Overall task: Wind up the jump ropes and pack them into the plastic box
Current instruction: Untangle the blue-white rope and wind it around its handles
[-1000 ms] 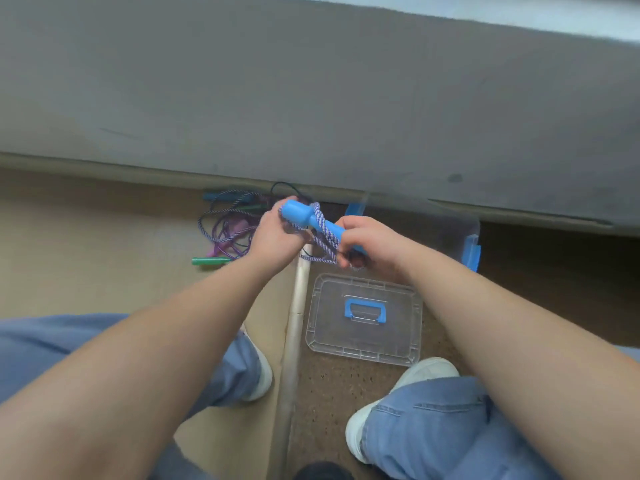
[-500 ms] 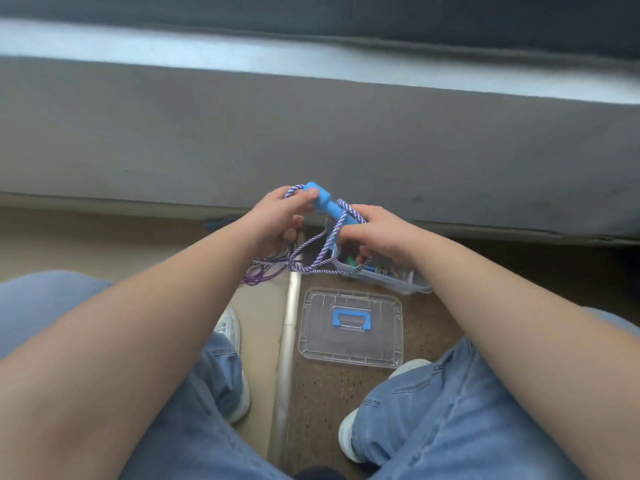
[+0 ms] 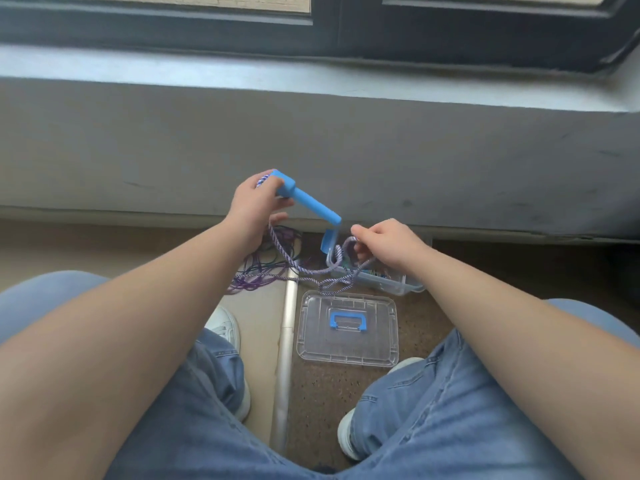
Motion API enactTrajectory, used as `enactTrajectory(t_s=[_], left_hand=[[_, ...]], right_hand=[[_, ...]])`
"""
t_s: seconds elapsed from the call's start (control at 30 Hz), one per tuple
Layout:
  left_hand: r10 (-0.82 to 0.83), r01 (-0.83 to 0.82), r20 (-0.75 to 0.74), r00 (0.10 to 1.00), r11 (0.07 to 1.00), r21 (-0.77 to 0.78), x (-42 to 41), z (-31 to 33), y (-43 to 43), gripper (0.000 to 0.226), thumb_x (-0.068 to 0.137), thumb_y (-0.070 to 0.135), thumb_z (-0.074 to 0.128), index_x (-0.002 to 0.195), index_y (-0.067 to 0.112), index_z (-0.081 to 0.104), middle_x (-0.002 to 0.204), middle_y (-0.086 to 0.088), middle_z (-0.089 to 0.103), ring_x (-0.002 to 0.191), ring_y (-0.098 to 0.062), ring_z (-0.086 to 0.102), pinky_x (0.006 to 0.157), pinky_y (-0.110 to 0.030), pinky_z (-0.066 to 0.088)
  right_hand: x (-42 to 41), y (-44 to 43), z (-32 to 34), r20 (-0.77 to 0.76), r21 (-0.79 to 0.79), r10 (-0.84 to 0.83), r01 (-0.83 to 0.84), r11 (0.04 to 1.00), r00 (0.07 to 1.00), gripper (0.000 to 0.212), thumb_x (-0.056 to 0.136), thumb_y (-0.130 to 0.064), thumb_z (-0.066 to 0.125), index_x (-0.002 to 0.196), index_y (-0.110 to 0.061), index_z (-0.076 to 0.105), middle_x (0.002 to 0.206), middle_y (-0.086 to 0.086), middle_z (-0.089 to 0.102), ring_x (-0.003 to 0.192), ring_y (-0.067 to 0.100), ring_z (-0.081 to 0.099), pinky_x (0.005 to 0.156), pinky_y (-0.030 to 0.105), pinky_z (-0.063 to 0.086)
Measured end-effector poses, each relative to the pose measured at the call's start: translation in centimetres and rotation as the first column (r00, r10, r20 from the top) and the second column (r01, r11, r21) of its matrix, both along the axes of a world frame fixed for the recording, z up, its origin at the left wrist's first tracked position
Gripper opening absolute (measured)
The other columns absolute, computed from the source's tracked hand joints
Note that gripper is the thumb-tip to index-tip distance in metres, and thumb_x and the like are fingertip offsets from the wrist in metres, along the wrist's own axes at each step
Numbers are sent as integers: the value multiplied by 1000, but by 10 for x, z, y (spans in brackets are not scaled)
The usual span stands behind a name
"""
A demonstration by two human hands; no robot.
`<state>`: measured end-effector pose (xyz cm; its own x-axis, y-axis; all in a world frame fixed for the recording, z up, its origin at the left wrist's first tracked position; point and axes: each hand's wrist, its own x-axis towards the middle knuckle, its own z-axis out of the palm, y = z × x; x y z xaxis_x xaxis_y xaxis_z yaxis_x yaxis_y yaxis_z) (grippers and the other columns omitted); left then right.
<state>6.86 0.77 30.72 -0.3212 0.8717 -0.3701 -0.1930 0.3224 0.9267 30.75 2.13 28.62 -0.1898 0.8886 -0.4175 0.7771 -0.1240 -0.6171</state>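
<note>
My left hand (image 3: 254, 206) grips the thick end of a blue jump-rope handle (image 3: 306, 201), which slants down to the right in the air. Its purple-and-white braided rope (image 3: 313, 270) hangs from that hand and loops across to my right hand (image 3: 386, 242), which pinches a bend of it. Below my right hand stands the clear plastic box (image 3: 381, 280) with a blue latch (image 3: 328, 240); several things lie inside it. A tangle of thin purple and dark ropes (image 3: 263, 268) lies on the floor left of the box.
The clear lid (image 3: 348, 329) with its blue grip lies flat on the brown floor in front of the box. A metal floor strip (image 3: 285, 358) runs between my shoes. A grey wall ledge (image 3: 311, 147) and a window frame stand behind. My knees fill the lower view.
My hands have drawn apart: the left lifted the handle up and leftward, the right moved right over the box. The rope turns around the handle have come loose into a hanging loop.
</note>
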Motion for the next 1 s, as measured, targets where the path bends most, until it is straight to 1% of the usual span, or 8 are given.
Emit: enactTrajectory(t_s=[0.1, 0.2, 0.3, 0.37, 0.47, 0.6, 0.8, 1.0], left_hand=[[-37, 37, 26, 999, 999, -3, 4, -2, -1, 24, 91, 18, 48, 108, 25, 64, 107, -3, 70, 76, -13, 72, 68, -28, 48], [-60, 63, 90, 994, 997, -35, 9, -5, 0, 24, 93, 18, 44, 106, 28, 62, 112, -2, 70, 72, -11, 70, 64, -28, 43], [-141, 145, 85, 986, 989, -35, 8, -15, 2, 27, 93, 19, 45, 108, 34, 62, 125, -2, 68, 69, -12, 66, 55, -24, 39], [-183, 186, 68, 981, 982, -40, 5, -24, 5, 30, 94, 18, 45, 111, 34, 63, 125, -1, 68, 69, -12, 64, 53, -23, 38], [-218, 219, 13, 976, 974, -65, -5, -41, 9, 29, 96, 15, 51, 118, 30, 62, 112, -1, 68, 66, -13, 63, 52, -23, 41], [-333, 299, -269, 904, 941, -161, -26, -75, 9, 32, 90, 9, 62, 117, 27, 59, 99, 2, 67, 77, -11, 64, 68, -22, 51], [-445, 286, -412, 795, 874, -393, -53, -139, 8, 23, 86, 22, 55, 101, 34, 69, 82, 12, 71, 66, -10, 60, 70, -27, 48], [-566, 290, -445, 694, 786, -546, -70, -188, 11, 37, 93, 22, 51, 129, 25, 62, 127, 0, 66, 115, -20, 61, 100, -29, 47]], right_hand=[[-10, 6, -2, 188, 183, -26, -9, 983, 982, 54, 95, -63, 40, 86, -20, 71, 78, 0, 75, 80, 20, 71, 80, 35, 56], [-27, 11, -5, -29, 134, -32, 36, 990, 999, 45, 94, -64, 45, 115, -29, 64, 104, -8, 70, 91, 16, 70, 86, 33, 52], [-44, 13, -13, -190, 115, 95, -74, 991, 977, 55, 92, -56, 59, 141, -31, 50, 122, -14, 57, 104, 11, 59, 85, 25, 43], [-54, 17, -22, -209, 123, 136, -111, 986, 968, 49, 91, -48, 65, 136, -31, 55, 118, -12, 63, 91, 10, 61, 75, 25, 43], [-65, 23, -37, -137, 85, 191, -180, 980, 972, 12, 95, -38, 59, 102, -29, 64, 90, -4, 74, 63, 9, 64, 64, 25, 44], [-79, 30, -70, -178, -43, 79, -88, 995, 981, 17, 100, -36, 46, 94, -22, 55, 81, 0, 71, 48, 13, 64, 64, 32, 55], [-110, 48, -110, -364, -301, -345, 242, 922, 865, 17, 102, -30, 44, 99, -16, 52, 78, 6, 63, 56, 20, 56, 55, 32, 51], [-133, 61, -146, -291, -310, -241, 147, 939, 926, 20, 102, -32, 46, 111, -17, 56, 88, 2, 74, 74, 13, 61, 64, 33, 55]])
